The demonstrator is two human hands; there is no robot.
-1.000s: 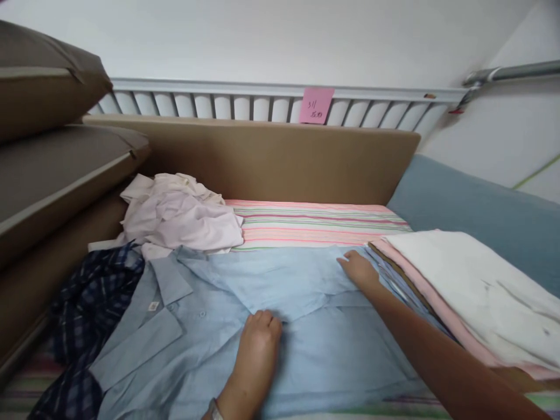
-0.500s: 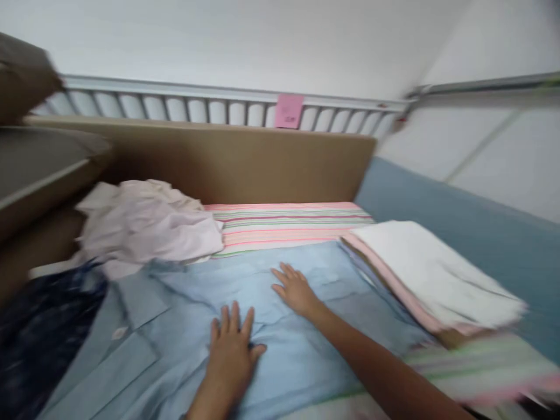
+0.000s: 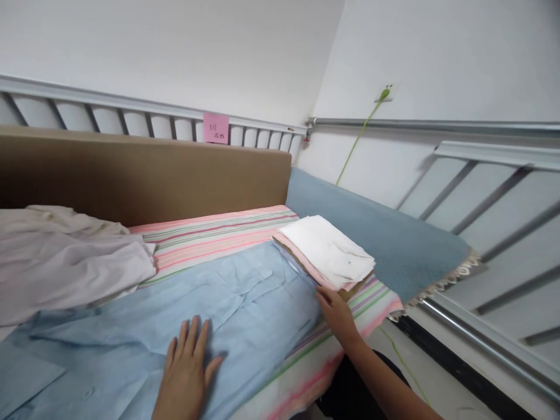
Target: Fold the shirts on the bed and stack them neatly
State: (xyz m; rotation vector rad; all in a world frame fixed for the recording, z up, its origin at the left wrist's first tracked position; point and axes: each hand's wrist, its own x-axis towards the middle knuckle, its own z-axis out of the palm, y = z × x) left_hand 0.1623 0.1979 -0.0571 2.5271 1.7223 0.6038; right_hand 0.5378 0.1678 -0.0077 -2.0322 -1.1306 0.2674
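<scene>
A light blue shirt (image 3: 227,291) lies spread over the striped bed cover, with soft creases across it. My left hand (image 3: 186,361) rests flat on the shirt, fingers stretched out and thumb apart. At the shirt's right hem, my right hand (image 3: 336,315) has its fingers bent and close together on the cloth edge, seemingly pinching it; the fingertips are partly hidden. Just beyond that hand is a folded stack of clothes, a white garment (image 3: 328,251) on top and pink, brown and bluish layers beneath. The stack touches the shirt's hem.
Crumpled pale clothes (image 3: 74,262) lie at the left. A striped cover (image 3: 219,233) lies under everything. Behind stands a brown panel (image 3: 175,181) against a white railing with a pink note (image 3: 216,128). A blue fringed cloth (image 3: 371,227) drapes the right side. A green cord (image 3: 359,140) hangs from a socket.
The view has swung right. My right hand has moved from lying spread on the middle of the shirt to its right hem beside the stack. My left hand stays flat on the shirt.
</scene>
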